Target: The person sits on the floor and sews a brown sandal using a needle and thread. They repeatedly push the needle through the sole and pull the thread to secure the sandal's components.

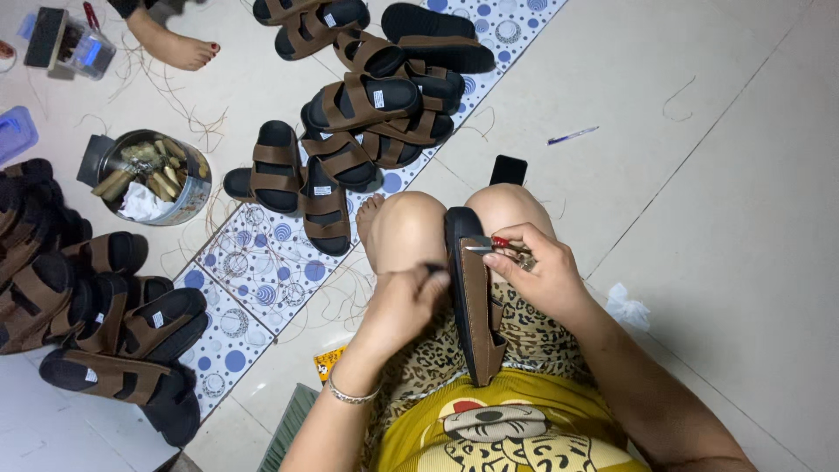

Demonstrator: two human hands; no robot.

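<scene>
Patterned mat (262,262), white with blue dots, runs diagonally from 7 o'clock to 1 o'clock of the view. On it at 12 o'clock lies a pile of finished brown-strapped sandals (358,105); a second pile (96,306) sits at 9 o'clock, partly off the mat. A round metal tin (166,179) holding small tools and a white rag stands at 10 o'clock.

Sandal in hand (472,297): black sole, brown strap, stood on edge between the person's knees at centre, toe end pointing to 12 o'clock, heel end resting in the lap.

Handling judgement: looks light, a foam-type sole, somewhat flexible along its length but firm at the edge; the strap is soft and pliable. Matte surfaces, so probably not slippery. Not fragile. Best held by the sole edge at mid-length, or clamped between the knees as here (this leaves the strap free to work on).

Left hand (402,306): at 9 o'clock of the sandal, fingers curled and pressed together, pinching something small and dark at the sole's edge; what exactly, cannot tell.

Right hand (533,271): at 3 o'clock of the sandal, fingers closed around red-handled pliers (498,246), their metal tip touching the strap.

Black phone (508,170) lies on the floor just beyond the knee.
</scene>
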